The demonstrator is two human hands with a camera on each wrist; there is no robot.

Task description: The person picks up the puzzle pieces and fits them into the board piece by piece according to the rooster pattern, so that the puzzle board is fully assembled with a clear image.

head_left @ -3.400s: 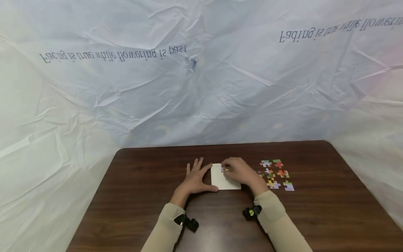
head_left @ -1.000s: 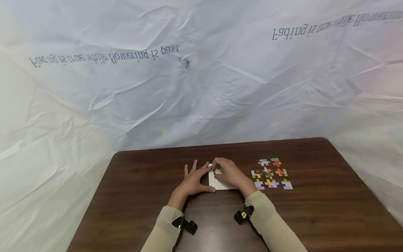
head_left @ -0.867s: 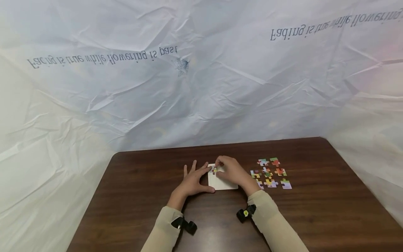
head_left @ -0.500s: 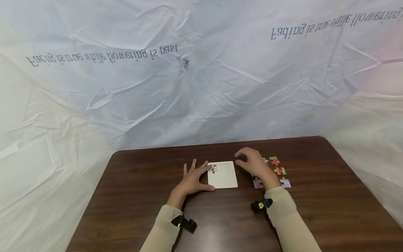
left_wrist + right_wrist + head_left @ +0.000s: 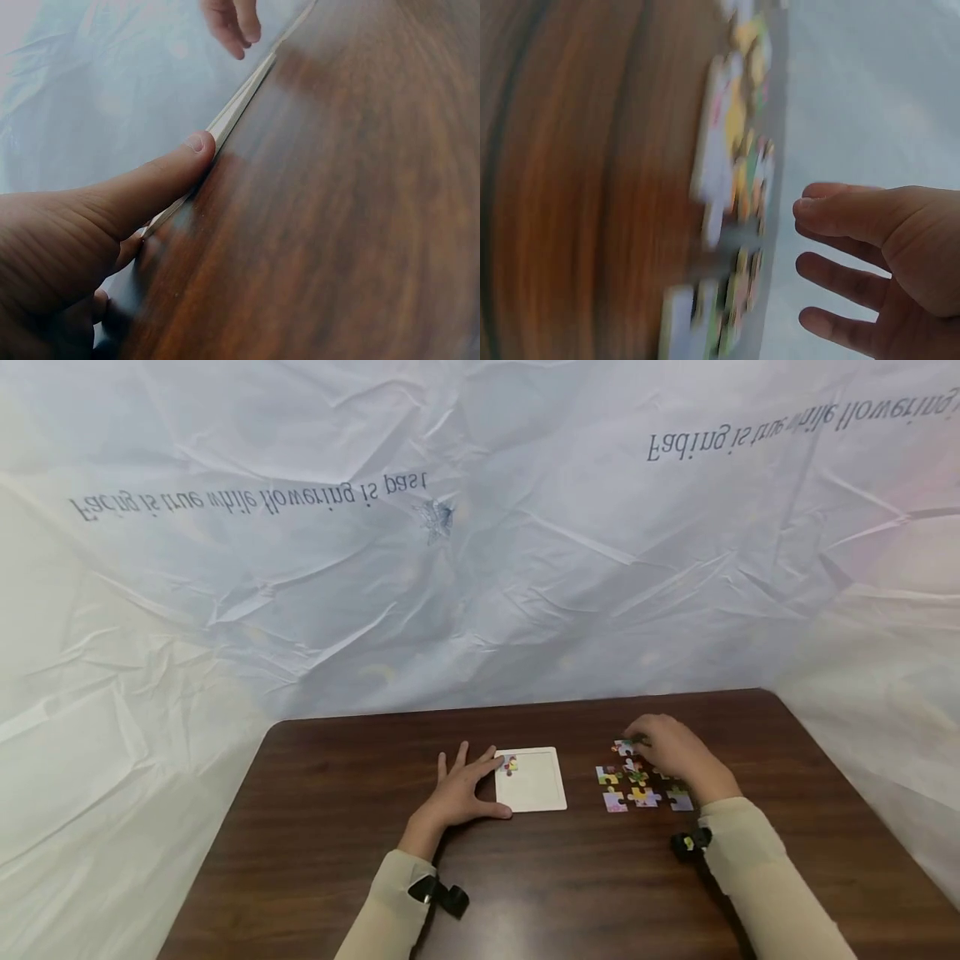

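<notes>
A small white puzzle tray (image 5: pixel 536 785) lies on the dark wooden table (image 5: pixel 337 827). One colourful piece (image 5: pixel 510 765) sits in its far left corner. My left hand (image 5: pixel 467 783) lies flat on the table against the tray's left side. Its thumb (image 5: pixel 176 171) presses the tray's thin edge (image 5: pixel 244 97). Several loose colourful pieces (image 5: pixel 628 780) lie to the right of the tray. My right hand (image 5: pixel 663 747) hovers over them with relaxed fingers and holds nothing. In the right wrist view the right hand (image 5: pixel 870 262) and the pieces (image 5: pixel 735 172) are blurred.
Crinkled white plastic sheeting (image 5: pixel 480 568) with printed text hangs behind and to both sides of the table. The table's far edge (image 5: pixel 525 703) runs just beyond the tray and the pieces. Bare wood extends to the left and towards me.
My right hand has let go of a piece in the tray's far left corner and has moved right, over the loose pieces. The left hand has stayed in place.
</notes>
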